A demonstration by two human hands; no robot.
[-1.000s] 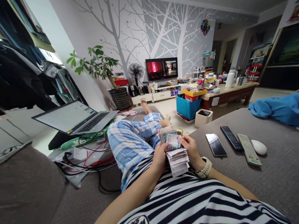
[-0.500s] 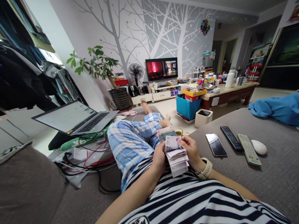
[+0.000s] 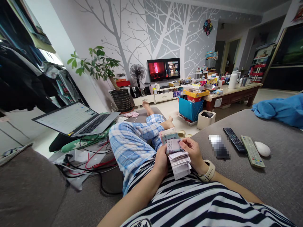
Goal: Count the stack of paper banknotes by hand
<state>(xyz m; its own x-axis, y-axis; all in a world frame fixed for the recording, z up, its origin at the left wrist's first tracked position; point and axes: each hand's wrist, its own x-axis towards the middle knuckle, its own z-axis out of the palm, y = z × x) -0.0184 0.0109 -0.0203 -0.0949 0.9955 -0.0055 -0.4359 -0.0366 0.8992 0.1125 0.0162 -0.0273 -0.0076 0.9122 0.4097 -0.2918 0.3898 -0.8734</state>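
Head: banknotes (image 3: 179,158) jut past left grip (image 3: 161,160); remotes (image 3: 252,152) apart.

Daylight: window (image 3: 49,56), upper left | far-right background: dim | television (image 3: 163,69): red glow | edges: wide-angle stretch | banknotes (image 3: 173,145): fairly sharp | sofa (image 3: 284,186): one patch pixelated

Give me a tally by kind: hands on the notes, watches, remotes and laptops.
Hands on the notes, left hand and right hand: 2
Watch: 1
Black remote and beige remote: 2
Laptop: 1
Total: 6

6 on clock (image 3: 208,27), seemingly 5 on banknote (image 3: 174,145)
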